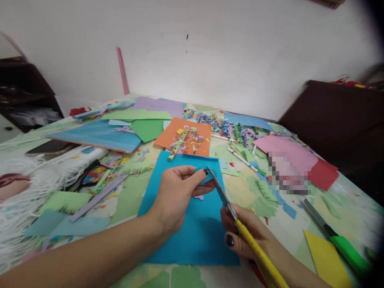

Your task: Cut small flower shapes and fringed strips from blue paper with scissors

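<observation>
Extends bare left forearm (102, 252) from lower left, rising toward centre. Holds left hand (177, 192) up, thumb side toward view, thumb reaching right, fingers bent beyond it; cannot tell whether pinched shut. Brings bare right forearm (295, 262) in from lower right. Curls right hand (255, 224) in a closed grip, lower down, thumb pointing left. Shows dark polish on both thumbnails (229, 240). Holds hands near, not touching.

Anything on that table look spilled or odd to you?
Yes: paper scraps lie strewn across the patterned tablecloth, while others sit on the orange sheet, so they look spilled. Also, a pixelated patch by the pink paper hides what is there.
</observation>
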A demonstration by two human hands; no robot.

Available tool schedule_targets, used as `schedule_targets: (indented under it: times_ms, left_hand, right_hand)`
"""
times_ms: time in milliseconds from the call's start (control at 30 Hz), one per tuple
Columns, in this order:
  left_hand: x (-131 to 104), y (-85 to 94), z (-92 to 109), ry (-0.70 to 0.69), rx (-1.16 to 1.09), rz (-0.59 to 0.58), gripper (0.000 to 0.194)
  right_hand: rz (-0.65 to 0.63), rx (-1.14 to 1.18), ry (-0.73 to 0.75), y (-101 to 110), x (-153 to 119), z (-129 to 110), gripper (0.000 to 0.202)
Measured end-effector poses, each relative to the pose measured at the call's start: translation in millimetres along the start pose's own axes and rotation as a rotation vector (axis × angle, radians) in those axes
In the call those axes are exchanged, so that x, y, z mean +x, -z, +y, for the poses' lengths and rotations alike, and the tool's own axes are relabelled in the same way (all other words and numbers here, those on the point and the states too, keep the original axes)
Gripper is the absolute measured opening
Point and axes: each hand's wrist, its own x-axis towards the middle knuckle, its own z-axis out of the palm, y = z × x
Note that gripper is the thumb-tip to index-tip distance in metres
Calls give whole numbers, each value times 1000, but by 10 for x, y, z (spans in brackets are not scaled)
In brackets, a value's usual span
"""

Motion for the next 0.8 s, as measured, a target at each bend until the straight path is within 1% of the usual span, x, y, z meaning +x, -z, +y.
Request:
schedule_targets:
  times_ms: [233,433,567,800]
  left_hand:
    - [-14,0,-18,-4,-17,-2,12]
    - [-14,-5,-12,10,-36,-17,12]
    - [-9,-1,-9,14,-43,-34,13]
    - [1,-14,0,27,-47,5,10]
  right_hand:
    - [25,-43,45,-4,-14,13,34]
    - [0,26,9,-3,-17,-11,37]
    - [-3,36,30,-6,-14,-20,38]
    - [9,26,48,-3,-4,-6,37]
